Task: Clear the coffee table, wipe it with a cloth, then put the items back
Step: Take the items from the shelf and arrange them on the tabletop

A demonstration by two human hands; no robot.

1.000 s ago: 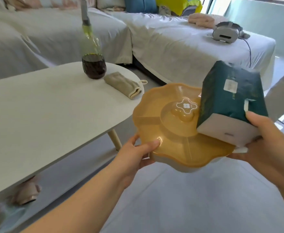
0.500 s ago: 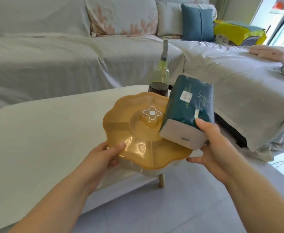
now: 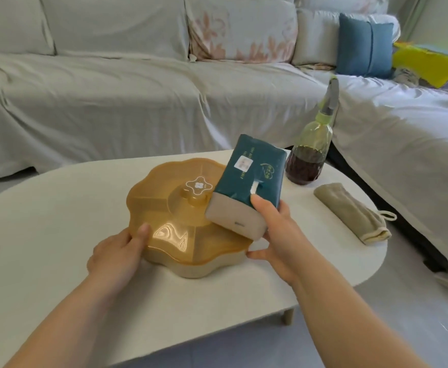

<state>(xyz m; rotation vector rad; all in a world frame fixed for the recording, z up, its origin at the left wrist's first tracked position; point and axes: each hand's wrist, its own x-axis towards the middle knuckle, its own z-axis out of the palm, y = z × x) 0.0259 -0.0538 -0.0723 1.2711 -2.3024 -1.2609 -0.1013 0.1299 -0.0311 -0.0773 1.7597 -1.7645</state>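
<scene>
Tissue pack [image 3: 252, 179]: teal wrapper, white sticker, pale lettering too small to read; lies tilted on the snack tray's [image 3: 175, 235] amber lid, on the coffee table [image 3: 45, 221]. Right hand [image 3: 276, 235] clamps pack and tray rim; left hand [image 3: 119, 251] grips the near-left rim. Bottle [image 3: 310, 155] and folded cloth [image 3: 350, 211] far right.

The snack tray [image 3: 180, 235] is glossy translucent amber plastic over a matt beige base. The tissue pack [image 3: 249, 179] wears crinkly teal film. The bottle [image 3: 310, 155] is clear and shiny, the cloth [image 3: 350, 211] soft olive towelling, the table [image 3: 45, 235] smooth matt white.
</scene>
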